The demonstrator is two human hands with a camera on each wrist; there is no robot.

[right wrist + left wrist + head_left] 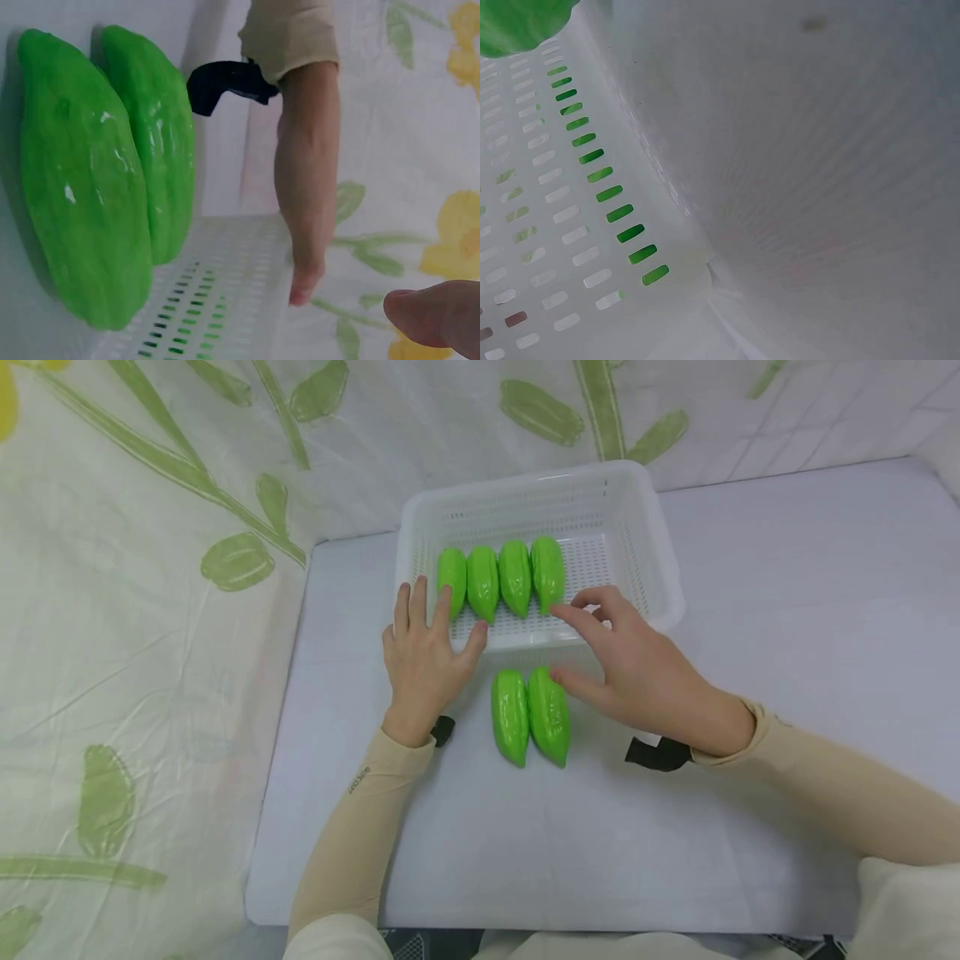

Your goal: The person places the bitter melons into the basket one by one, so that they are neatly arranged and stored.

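Observation:
Several glossy green oblong fruits (514, 578), each with a pointed end, lie in a row in a white perforated basket (662, 547). Two more, a left one (510, 718) and a right one (549, 722), lie side by side in front of it. My left hand (427, 668) spreads its straight fingers over the basket's front left rim, overlapping the leftmost fruit. My right hand (648, 672) holds nothing; its fingers bend loosely over the front rim and its thumb points at the right fruit's upper end. In the right wrist view its thumb (435, 319) shows at the lower right.
The basket stands at the back of a white-covered table (465, 843), against a plastic curtain (420, 435) printed with leaves. A black strap (658, 753) shows under the right wrist, and another dark strap (442, 731) beside the left wrist.

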